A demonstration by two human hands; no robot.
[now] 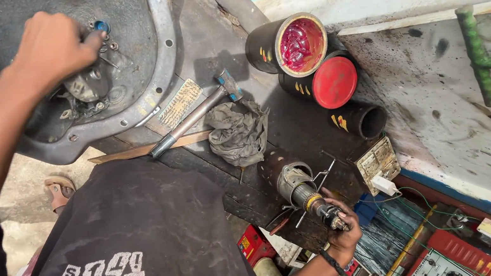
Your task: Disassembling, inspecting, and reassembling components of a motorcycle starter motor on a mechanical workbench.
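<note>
The starter armature lies on the dark workbench at the near right, its long axis running from the housing end at far left to the shaft tip at near right. The right hand wraps closed around that shaft end. The left hand, far left, pinches a small fitting inside the grey metal housing.

My left arm stretches up and away from me, bare from the elbow on, the dark sleeve bunched near my shoulder. My left hand is turned knuckles up, fingers curled down and pinched together at the tips. My right arm comes in low from below, forearm bare, a dark band round the wrist. My right hand is closed in a loose fist, thumb side up, fingers wrapped round
</note>
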